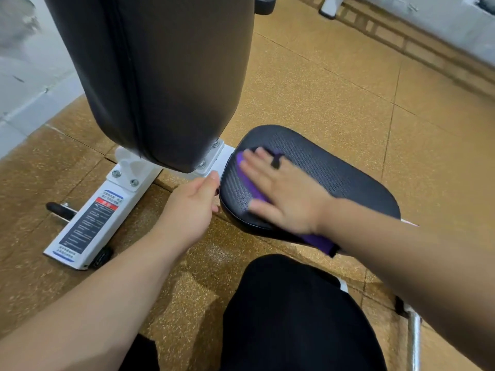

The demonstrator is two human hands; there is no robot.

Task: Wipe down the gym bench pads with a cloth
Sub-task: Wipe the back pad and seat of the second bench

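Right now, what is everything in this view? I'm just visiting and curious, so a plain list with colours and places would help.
seat pad: one, black, textured, centre right, low.
back pad: one, dark grey-brown, smooth, upper left, raised.
cloth: one, purple, flat on the seat pad under the right hand.
bench frame: one, white, with a printed label, on the floor at left.
bolts: several, silver, on the frame brackets.
floor: tan, speckled tiles.
metal bar: one, silver, lower right.
left hand: gripping the seat pad's left edge.
right hand: open, pressing the cloth.
knee: in black clothing, bottom centre.
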